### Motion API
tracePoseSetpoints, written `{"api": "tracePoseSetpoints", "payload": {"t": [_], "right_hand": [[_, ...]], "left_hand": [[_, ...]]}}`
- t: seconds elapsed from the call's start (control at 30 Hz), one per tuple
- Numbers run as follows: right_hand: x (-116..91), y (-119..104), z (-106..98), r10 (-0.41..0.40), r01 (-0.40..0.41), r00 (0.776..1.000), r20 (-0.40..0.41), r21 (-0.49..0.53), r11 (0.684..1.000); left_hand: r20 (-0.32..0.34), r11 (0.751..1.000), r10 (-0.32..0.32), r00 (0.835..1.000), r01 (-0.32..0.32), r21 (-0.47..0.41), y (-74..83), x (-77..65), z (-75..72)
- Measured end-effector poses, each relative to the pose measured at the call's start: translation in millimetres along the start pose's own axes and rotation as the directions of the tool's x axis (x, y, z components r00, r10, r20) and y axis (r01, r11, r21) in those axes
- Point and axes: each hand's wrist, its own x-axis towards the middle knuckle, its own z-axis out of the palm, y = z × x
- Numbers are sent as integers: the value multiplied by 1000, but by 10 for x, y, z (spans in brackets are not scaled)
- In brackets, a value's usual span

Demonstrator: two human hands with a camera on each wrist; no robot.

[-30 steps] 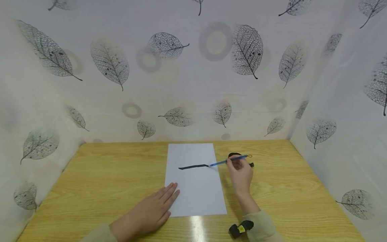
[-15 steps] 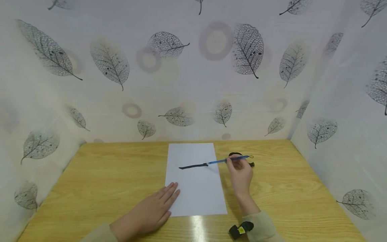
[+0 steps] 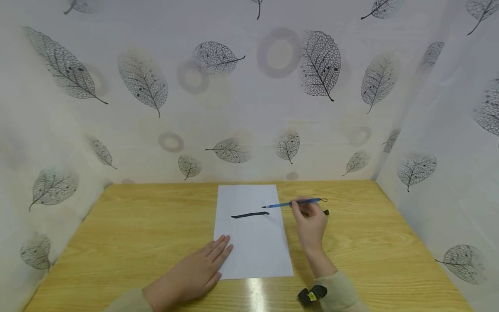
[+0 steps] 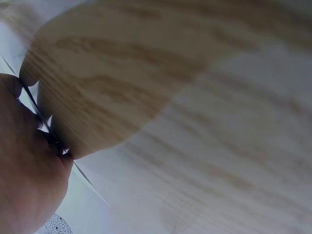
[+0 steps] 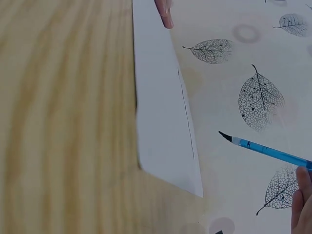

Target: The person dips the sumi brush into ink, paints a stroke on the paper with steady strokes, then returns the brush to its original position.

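My right hand (image 3: 312, 227) pinches a blue writing brush (image 3: 278, 205) between thumb and fingers, its dark tip pointing left. In the head view the tip overlaps the white paper (image 3: 255, 253), just beyond the right end of a black ink stroke (image 3: 249, 215). The right wrist view shows the dark-tipped brush (image 5: 273, 152) standing apart from the sheet (image 5: 163, 112). My left hand (image 3: 200, 268) rests flat with extended fingers on the paper's lower left edge. From its own wrist, that hand (image 4: 31, 180) appears at the left border, its fingertips partly hidden.
A small black object (image 3: 326, 212) pokes out behind my right hand, mostly hidden. A black wrist device with a yellow patch (image 3: 312, 296) sits at the right cuff. Leaf-patterned sheeting (image 3: 249, 108) walls in the wooden table (image 3: 156, 216) at the back and both sides.
The brush tip was at the stroke's right end, shifted slightly left along it, and has now lifted off to a spot above the stroke. My left hand stays put.
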Motion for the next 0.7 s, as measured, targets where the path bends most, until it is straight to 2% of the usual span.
{"api": "tracePoseSetpoints", "payload": {"t": [0.1, 0.27, 0.7], "right_hand": [[16, -11, -1, -27, 27, 1000, 11, -14, 1000], [41, -14, -8, -29, 30, 999, 26, -36, 999], [98, -85, -11, -90, 91, 995, 41, -23, 996]], "left_hand": [[1, 1000, -2, 1000, 2, 2, 1, 1, -2], [-15, 1000, 8, 1000, -7, 19, 2, -1, 10], [-37, 1000, 19, 999, -18, 25, -1, -10, 23]]}}
